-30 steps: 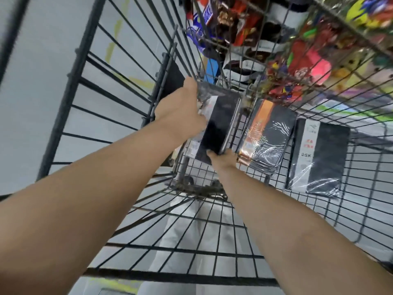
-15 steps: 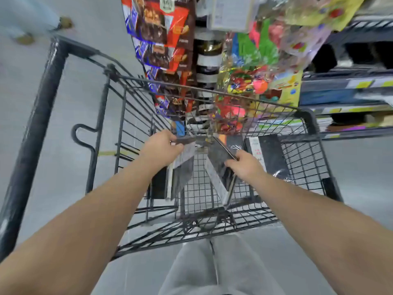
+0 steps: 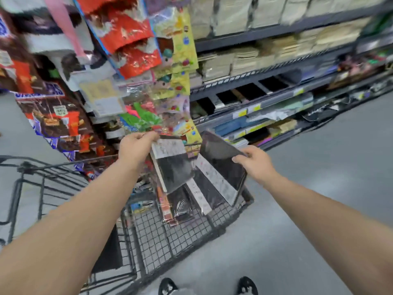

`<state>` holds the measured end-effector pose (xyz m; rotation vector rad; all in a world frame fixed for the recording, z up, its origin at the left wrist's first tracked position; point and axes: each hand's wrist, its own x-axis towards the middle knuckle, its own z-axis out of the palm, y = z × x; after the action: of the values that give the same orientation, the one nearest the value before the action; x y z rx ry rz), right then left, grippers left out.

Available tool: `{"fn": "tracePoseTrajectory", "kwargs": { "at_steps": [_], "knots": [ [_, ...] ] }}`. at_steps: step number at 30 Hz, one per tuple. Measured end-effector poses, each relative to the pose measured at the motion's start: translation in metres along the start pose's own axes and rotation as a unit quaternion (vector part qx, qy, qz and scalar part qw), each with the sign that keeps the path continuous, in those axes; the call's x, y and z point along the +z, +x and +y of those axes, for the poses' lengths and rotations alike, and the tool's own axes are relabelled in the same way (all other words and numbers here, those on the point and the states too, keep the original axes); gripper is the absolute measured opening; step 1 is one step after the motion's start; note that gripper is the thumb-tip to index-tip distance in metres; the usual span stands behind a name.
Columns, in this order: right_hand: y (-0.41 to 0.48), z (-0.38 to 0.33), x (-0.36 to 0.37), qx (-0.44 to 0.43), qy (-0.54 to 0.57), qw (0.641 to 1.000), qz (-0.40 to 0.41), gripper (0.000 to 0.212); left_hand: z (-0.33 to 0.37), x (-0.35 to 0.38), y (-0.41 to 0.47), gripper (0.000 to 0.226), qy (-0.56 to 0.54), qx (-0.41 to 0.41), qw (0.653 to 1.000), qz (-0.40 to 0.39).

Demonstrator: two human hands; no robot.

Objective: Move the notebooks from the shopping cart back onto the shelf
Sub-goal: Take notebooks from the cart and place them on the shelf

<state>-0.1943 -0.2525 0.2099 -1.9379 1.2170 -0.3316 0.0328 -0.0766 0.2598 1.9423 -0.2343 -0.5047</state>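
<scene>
Black and wrapped in clear plastic, one notebook [image 3: 173,168] is pinched at its top edge by the curled fingers of the left hand [image 3: 136,148], just above the shopping cart [image 3: 148,241]. A second notebook [image 3: 221,162] is gripped by the right hand [image 3: 255,165] above the cart's side nearest the shelf [image 3: 276,96]. Two more notebooks [image 3: 178,206] are seen lying inside the cart.

The person is wearing two black shoes [image 3: 167,286] with white marks (only the front parts are showing). Both arms [image 3: 74,231] are showing bare, down to the left hand [image 3: 136,149] and right hand [image 3: 255,165].
</scene>
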Motion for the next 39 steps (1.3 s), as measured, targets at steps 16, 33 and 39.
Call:
{"fn": "tracePoseTrajectory", "kwargs": {
  "at_steps": [16, 33, 39],
  "knots": [
    [0.055, 0.142, -0.208, 0.130, 0.274, 0.937, 0.171, 0.033, 0.052, 0.256, -0.089, 0.017, -0.256, -0.315, 0.899, -0.165],
    [0.263, 0.163, -0.183, 0.208, 0.357, 0.910, -0.005, 0.032, 0.044, 0.381, 0.046, 0.032, 0.137, -0.118, 0.978, -0.107],
    [0.334, 0.152, -0.155, 0.211, 0.370, 0.899, -0.104, 0.044, 0.040, 0.401, 0.079, 0.031, 0.116, -0.189, 0.973, -0.058]
  ]
}}
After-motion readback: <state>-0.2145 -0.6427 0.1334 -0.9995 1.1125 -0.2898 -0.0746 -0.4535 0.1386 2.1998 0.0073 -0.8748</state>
